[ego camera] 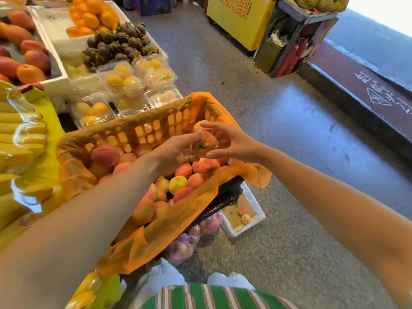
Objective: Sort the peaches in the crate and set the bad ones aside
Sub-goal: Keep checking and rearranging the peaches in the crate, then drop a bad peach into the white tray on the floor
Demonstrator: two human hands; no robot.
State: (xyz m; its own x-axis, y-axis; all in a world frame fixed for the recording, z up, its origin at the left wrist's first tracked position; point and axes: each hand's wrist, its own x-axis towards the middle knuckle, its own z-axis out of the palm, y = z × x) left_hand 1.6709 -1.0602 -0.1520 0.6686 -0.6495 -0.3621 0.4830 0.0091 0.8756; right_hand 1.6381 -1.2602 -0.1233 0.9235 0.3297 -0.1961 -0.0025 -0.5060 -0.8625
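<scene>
Peach (204, 145) in left hand (176, 151); right hand (234, 143) maybe touching.

One crate (142, 130), two hands (176, 150) (234, 141), one held peach (206, 144), two boxed peaches (246, 219).

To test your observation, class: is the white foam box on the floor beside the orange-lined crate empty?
No, the white foam box holds two small peaches lying on its brown bottom.

Dark purple mangosteens (118, 43) are heaped beside bright orange tangerines (93, 16). Clear plastic boxes of yellow fruit (124, 83) sit nearer, with plastic-wrapped yellow bananas (17, 134) far left.
</scene>
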